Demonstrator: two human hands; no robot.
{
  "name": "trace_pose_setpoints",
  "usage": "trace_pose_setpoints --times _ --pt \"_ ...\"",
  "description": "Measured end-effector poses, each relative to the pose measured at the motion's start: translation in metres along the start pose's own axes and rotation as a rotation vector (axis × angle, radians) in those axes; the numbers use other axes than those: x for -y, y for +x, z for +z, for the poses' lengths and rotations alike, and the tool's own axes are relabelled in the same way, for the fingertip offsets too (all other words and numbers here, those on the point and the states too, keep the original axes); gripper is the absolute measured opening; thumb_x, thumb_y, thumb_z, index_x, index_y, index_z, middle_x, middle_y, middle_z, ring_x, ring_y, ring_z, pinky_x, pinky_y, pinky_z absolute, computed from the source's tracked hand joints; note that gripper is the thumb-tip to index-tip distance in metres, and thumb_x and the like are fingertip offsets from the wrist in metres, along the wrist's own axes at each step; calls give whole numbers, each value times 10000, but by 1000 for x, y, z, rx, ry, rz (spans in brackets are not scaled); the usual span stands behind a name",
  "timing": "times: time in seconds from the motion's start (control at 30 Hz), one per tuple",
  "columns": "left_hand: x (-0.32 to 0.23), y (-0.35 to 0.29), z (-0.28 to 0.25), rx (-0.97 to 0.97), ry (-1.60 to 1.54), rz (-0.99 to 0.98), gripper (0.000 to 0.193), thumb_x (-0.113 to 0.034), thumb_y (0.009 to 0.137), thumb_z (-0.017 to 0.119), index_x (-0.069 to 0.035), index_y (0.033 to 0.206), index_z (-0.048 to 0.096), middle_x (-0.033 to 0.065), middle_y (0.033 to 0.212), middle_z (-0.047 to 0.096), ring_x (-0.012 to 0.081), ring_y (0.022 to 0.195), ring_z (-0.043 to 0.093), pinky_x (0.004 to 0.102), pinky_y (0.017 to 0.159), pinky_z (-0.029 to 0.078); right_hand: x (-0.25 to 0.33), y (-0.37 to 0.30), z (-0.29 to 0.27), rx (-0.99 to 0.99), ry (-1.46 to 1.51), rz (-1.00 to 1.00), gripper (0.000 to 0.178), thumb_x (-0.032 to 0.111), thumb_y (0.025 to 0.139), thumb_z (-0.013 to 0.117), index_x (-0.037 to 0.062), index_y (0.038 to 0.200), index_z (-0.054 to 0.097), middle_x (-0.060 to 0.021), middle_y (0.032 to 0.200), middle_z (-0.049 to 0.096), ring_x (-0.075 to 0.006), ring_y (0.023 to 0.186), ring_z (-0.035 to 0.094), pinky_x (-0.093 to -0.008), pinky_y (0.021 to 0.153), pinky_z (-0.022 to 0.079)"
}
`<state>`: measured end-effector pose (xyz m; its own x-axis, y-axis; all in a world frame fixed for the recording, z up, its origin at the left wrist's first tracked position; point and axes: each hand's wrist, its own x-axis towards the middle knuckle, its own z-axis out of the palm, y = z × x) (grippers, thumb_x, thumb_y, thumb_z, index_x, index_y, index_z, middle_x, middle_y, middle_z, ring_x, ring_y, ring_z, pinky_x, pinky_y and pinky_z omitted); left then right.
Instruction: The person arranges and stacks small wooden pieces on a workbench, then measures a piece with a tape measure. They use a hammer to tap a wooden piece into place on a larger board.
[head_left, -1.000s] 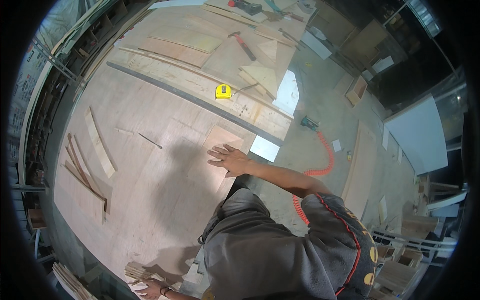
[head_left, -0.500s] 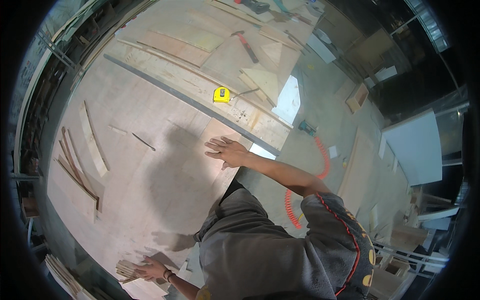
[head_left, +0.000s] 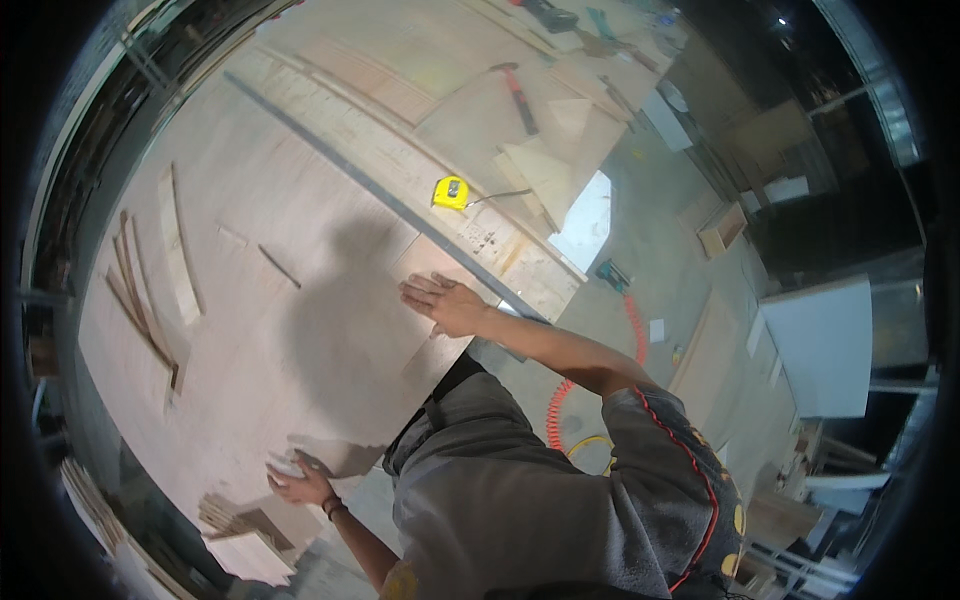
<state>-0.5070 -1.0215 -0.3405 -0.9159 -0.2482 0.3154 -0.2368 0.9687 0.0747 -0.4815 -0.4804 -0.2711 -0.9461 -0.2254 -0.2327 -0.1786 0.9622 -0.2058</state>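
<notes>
My right hand [head_left: 450, 306] rests with its fingers spread on a small rectangular wooden panel [head_left: 432, 262], which lies on the large plywood sheet [head_left: 300, 370] beside a long grey metal-looking edge [head_left: 370, 188]. Nothing is gripped in it. Lower left, my left hand [head_left: 302, 482] is over the same sheet, fingers apart and holding nothing; whether it touches the surface I cannot tell. Close by it lies a small stack of wood strips [head_left: 225, 516]. Past the grey edge, a yellow tape measure [head_left: 451, 192] sits on a long pale board [head_left: 400, 165].
Thin wood strips [head_left: 140, 290], a pale slat [head_left: 180, 245] and a slim dark rod [head_left: 279, 266] lie on the sheet's left. A red-handled hammer [head_left: 520, 100] rests beyond. On the floor at right are a coiled red hose [head_left: 560, 410] and a white panel [head_left: 822, 345].
My left hand has left the stack of wood strips and moved up over the plywood. My right hand stays flat on the panel. The whole view has shifted slightly.
</notes>
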Motion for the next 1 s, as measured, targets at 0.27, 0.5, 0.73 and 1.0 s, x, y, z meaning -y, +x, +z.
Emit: trace_pose_setpoints --times 0.27,0.5,0.73,1.0 --pt "-60 6 -19 45 -181 18 686 -365 904 678 -107 1496 447 204 1484 419 404 1402 355 546 1167 234 2 41 -3 26 -85 19 966 440 874 730 76 1607 217 -91 1694 180 -283 1564 155 -527 1235 228" --pt "-61 -10 1 99 -148 -44 604 -372 967 624 -117 1489 456 200 1516 408 378 1415 356 525 1177 238 8 77 -23 86 -156 48 952 418 888 726 70 1605 204 -82 1705 134 -289 1567 139 -556 1212 273" --pt "-62 -9 -9 85 -123 -5 542 -394 1004 582 -113 1459 493 190 1510 442 361 1418 376 503 1178 264 2 120 -37 113 -128 89 952 401 909 713 100 1619 155 -68 1706 121 -275 1570 121 -563 1224 264" --pt "-60 -9 -10 131 -139 -31 525 -396 1007 579 -129 1453 501 169 1526 436 352 1433 364 495 1181 266 -9 146 -48 98 -163 48 929 403 916 705 99 1615 174 -56 1705 129 -272 1569 122 -558 1219 281"
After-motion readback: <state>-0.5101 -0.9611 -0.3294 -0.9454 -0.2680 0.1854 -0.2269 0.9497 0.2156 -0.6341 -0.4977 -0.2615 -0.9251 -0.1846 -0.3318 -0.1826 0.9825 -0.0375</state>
